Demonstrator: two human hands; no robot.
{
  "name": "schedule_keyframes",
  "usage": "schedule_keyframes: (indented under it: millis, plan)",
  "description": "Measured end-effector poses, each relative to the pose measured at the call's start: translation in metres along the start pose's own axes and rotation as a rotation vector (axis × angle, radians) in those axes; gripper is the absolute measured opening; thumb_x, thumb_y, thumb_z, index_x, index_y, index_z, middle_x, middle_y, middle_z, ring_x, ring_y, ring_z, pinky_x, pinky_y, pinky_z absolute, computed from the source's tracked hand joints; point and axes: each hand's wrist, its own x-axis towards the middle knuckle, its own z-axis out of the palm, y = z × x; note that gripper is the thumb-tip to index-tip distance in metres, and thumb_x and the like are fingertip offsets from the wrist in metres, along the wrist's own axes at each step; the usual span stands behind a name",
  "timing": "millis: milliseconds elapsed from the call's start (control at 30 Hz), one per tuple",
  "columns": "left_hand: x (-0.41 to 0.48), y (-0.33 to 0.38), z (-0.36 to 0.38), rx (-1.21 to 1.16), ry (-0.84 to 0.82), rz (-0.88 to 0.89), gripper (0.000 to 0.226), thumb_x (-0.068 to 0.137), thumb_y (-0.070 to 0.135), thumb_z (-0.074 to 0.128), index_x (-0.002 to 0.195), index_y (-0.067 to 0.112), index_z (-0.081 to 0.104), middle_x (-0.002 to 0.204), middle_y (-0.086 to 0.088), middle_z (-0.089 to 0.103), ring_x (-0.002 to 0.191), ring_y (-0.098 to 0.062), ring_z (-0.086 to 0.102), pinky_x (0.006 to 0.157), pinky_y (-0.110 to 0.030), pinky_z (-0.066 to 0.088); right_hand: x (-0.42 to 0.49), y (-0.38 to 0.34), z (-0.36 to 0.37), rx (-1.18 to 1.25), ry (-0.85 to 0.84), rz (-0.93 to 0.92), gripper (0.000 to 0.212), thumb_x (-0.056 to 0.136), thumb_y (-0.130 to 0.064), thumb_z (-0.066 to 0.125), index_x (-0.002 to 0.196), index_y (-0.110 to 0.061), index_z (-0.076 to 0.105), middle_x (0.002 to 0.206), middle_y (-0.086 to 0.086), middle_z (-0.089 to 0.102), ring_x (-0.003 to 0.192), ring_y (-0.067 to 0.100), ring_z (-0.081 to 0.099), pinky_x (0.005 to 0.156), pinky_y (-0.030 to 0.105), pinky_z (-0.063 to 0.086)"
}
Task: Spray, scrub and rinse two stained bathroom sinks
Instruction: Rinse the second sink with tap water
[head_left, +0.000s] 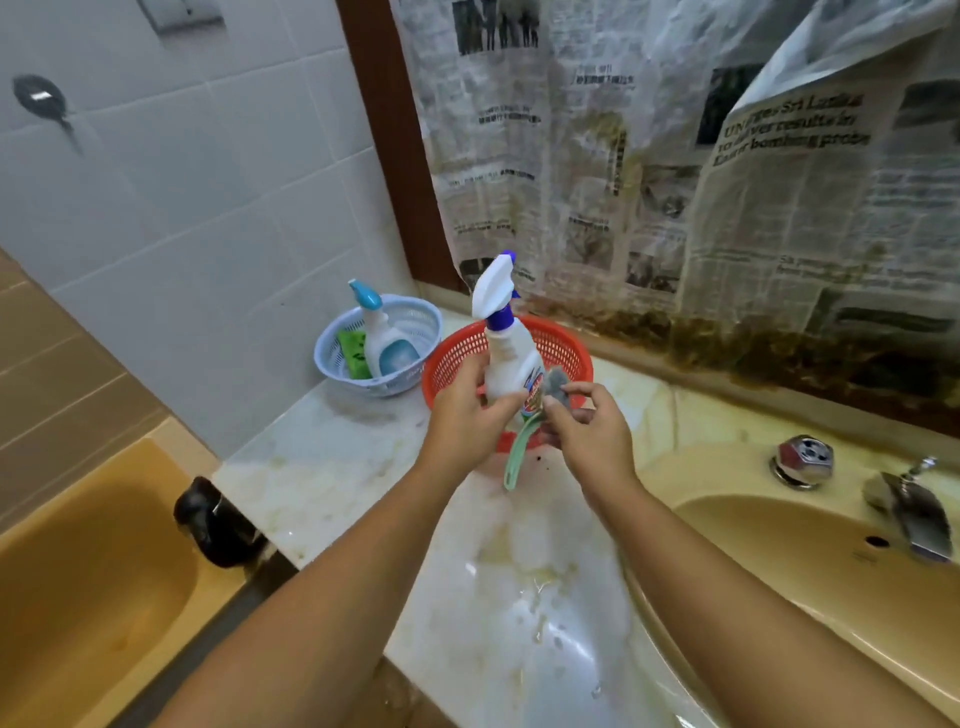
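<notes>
Forearms rise from the bottom edge, both bare, and meet over the stained counter (332, 467). To the right lies the beige sink (727, 467), well apart from both hands and, as far as I can judge, not yet sprayed; a second sink is not in view. Just behind the hands sits the red basket (571, 343). The spray bottle (511, 358) stands roughly upright above the basket's near rim, with its nozzle end tipped up and away from the person. Against its label hangs the scrubber (557, 388), grey pad uppermost and green handle dangling below.

The step looks like sorting out the two tools before spraying. To do it well, each hand should end up with one tool. The scrubber should come clear of the bottle first. The bottle hand should then slide up from the body to the neck so a finger reaches the trigger (from where it sits now it cannot). The nozzle should be turned round to the basin before any squeeze, since spraying towards the wall would only waste cleaner.

The left hand (462, 410) has fingers and thumb wrapped round the bottle's lower body, back of the hand to the camera, wrist fairly straight. The right hand (589, 439) pinches the grey pad, forefinger stretched along its top and the other fingers loosely curled beneath. Whether those fingers also touch the green handle I cannot tell.
</notes>
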Motion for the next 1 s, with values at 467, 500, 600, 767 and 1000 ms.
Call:
schedule_keyframes:
  millis: [467,500,600,767,1000]
  plan:
    - [0.157,-0.112,0.016,0.073,-0.204,0.010,0.042,0.080,0.032,0.084,0.113,0.030,0.057,0.105,0.011,0.072,0.095,-0.012,0.069,0.076,-0.033,0.053,0.143,0.048,0.090,-0.206,0.286,0.311,0.024,0.085,-0.003,0.072,0.096,-0.018,0.058,0.101,0.017,0.073,0.076,0.026,0.076,0.061,0.037,0.064]
    - [0.160,-0.118,0.018,0.072,-0.212,0.008,0.044,0.080,0.032,0.085,0.113,0.029,0.057,0.106,0.010,0.072,0.095,-0.013,0.069,0.078,-0.035,0.055,0.147,0.051,0.093,-0.213,0.284,0.338,0.025,0.086,-0.003,0.072,0.096,-0.018,0.057,0.101,0.018,0.073,0.078,0.028,0.076,0.065,0.041,0.065]
    - [0.164,-0.128,0.021,0.082,-0.238,0.008,0.051,0.077,0.034,0.086,0.113,0.023,0.052,0.106,0.004,0.071,0.095,-0.020,0.069,0.078,-0.040,0.056,0.150,0.054,0.096,-0.312,0.233,0.392,0.023,0.091,-0.005,0.069,0.106,-0.016,0.056,0.100,0.015,0.070,0.079,0.029,0.074,0.067,0.042,0.065]
    - [0.178,-0.129,0.013,0.160,-0.370,0.041,0.061,0.078,0.032,0.088,0.120,0.020,0.045,0.112,-0.002,0.069,0.101,-0.024,0.067,0.075,-0.033,0.048,0.148,0.044,0.097,-0.731,0.036,0.339,0.022,0.095,-0.019,0.062,0.116,-0.015,0.067,0.110,0.004,0.071,0.101,0.024,0.067,0.091,0.037,0.055]
    - [0.169,-0.144,-0.022,0.459,-0.306,0.283,0.059,0.089,0.048,0.070,0.140,0.030,0.045,0.132,0.008,0.063,0.122,-0.017,0.059,0.106,-0.045,0.046,0.121,0.035,0.100,-1.016,0.026,0.172,0.041,0.096,-0.022,0.061,0.137,-0.019,0.060,0.129,0.003,0.069,0.117,0.026,0.064,0.098,0.043,0.054]
